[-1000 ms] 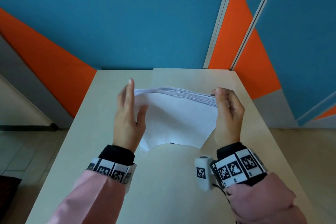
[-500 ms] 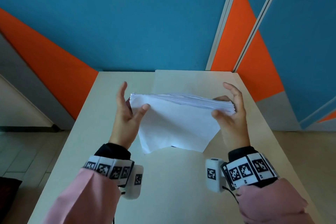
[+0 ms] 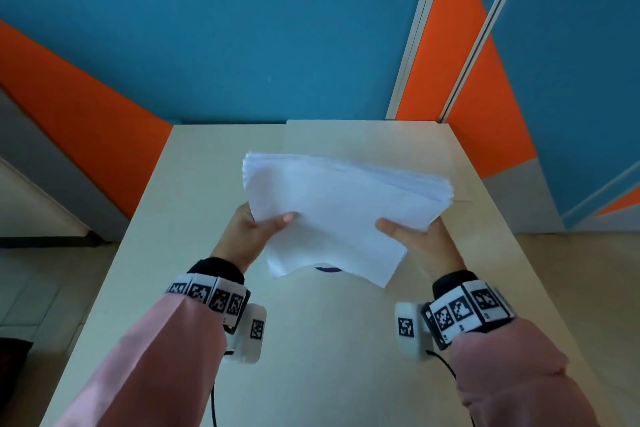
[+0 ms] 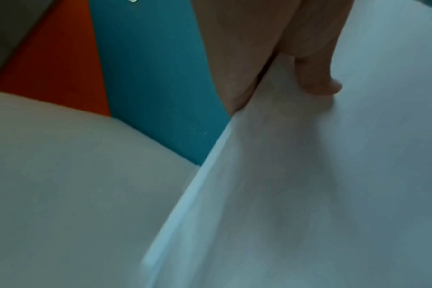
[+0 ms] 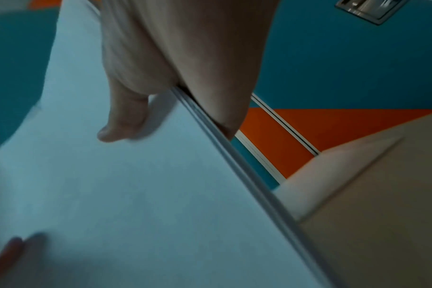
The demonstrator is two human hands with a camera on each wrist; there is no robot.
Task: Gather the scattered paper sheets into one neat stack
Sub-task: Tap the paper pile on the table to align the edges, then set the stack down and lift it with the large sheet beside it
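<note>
A thick stack of white paper sheets [image 3: 339,208] is held up above the beige table [image 3: 311,357], tilted with its far edge higher. My left hand [image 3: 256,229] grips its left side, thumb on top and fingers hidden underneath. My right hand [image 3: 412,236] grips the right side the same way. In the left wrist view the thumb [image 4: 316,78] presses on the top sheet of the stack [image 4: 308,194]. The right wrist view shows the thumb [image 5: 126,117] on the paper stack [image 5: 136,194], whose layered edge runs past the palm. The sheets' near edges are uneven.
A small dark purple mark [image 3: 327,269] on the table peeks out under the stack's near edge. A blue and orange wall [image 3: 242,45] stands right behind the table's far edge. Floor lies to the left and right of the table.
Both hands slid from the stack's upper side edges down to its near sides and now pinch it with thumbs on top. The stack tipped from nearly upright toward flat.
</note>
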